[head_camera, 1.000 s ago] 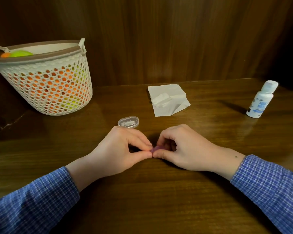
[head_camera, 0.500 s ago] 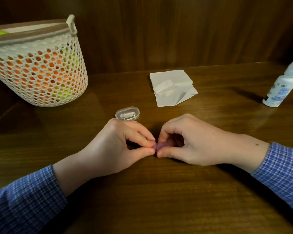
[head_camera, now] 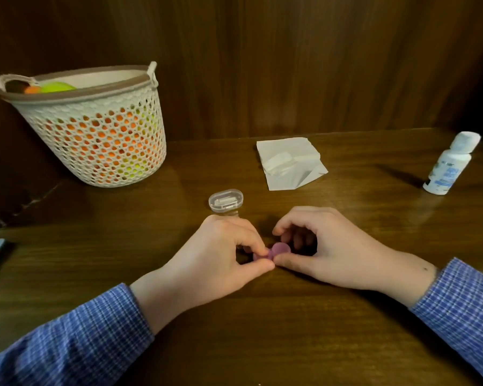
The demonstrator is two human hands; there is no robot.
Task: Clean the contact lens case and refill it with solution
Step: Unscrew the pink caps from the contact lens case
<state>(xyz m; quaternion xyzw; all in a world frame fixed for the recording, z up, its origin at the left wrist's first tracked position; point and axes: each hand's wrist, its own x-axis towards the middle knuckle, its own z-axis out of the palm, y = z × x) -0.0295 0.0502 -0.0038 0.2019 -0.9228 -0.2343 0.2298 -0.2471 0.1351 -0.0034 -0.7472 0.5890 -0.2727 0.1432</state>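
A purple lens case point(head_camera: 280, 249) is pinched at mid-desk point(head_camera: 262, 344) by fingers of both the left hand point(head_camera: 223, 260) and right hand point(head_camera: 329, 252); a clear box point(head_camera: 226, 200), tissue point(head_camera: 290, 162), solution bottle point(head_camera: 449, 168) and basket point(head_camera: 95, 135) are ranged along the far edge.

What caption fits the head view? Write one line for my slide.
Both hands, left hand and right hand, pinch a small purple lens case on the wooden table; solution bottle stands capped at right.

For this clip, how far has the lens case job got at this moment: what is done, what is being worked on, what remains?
Done: nothing shows as finished. In hand: the left hand and right hand both pinch the small purple lens case low over the table, apparently working a cap. Left: wiping, with the folded tissue lying untouched, and refilling, with the solution bottle standing capped at the far right.
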